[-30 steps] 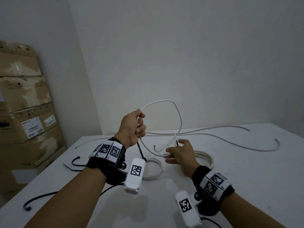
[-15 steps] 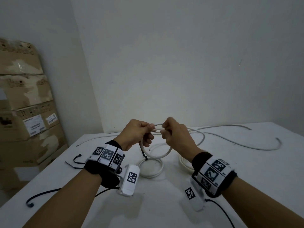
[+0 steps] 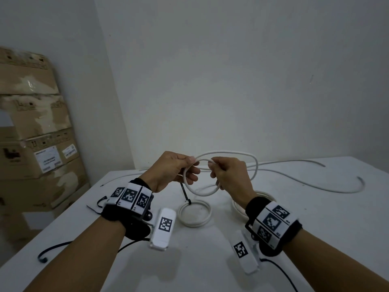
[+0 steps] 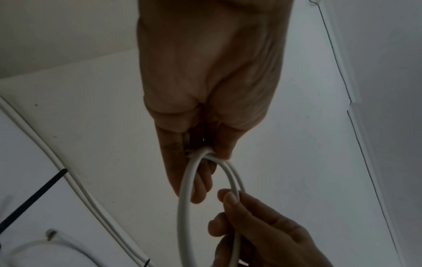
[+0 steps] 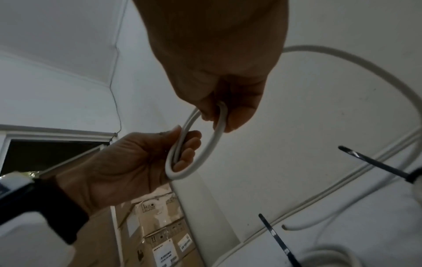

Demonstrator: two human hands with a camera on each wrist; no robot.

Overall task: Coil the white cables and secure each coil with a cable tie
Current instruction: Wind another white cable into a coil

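Observation:
Both hands hold a white cable (image 3: 202,191) above the table, bent into a small loop between them. My left hand (image 3: 179,171) grips the loop's left side; in the left wrist view its fingers pinch the crossing strands of the cable (image 4: 186,195). My right hand (image 3: 223,173) grips the right side, the cable (image 5: 212,137) passing through its curled fingers. A bigger arc of the same cable (image 3: 237,153) rises behind the hands and trails away over the table. A finished coil (image 3: 194,213) bound with a black cable tie (image 3: 185,193) lies just below the hands.
Another white coil (image 3: 236,205) lies under my right wrist. Loose black cable ties (image 3: 99,204) and a black strand (image 3: 52,249) lie on the white table (image 3: 315,218) at left. Cardboard boxes (image 3: 37,133) are stacked against the left wall.
A second ago the right hand was low at the table and the left held a tall loop. The hands have since come together and now hold a small loop between them.

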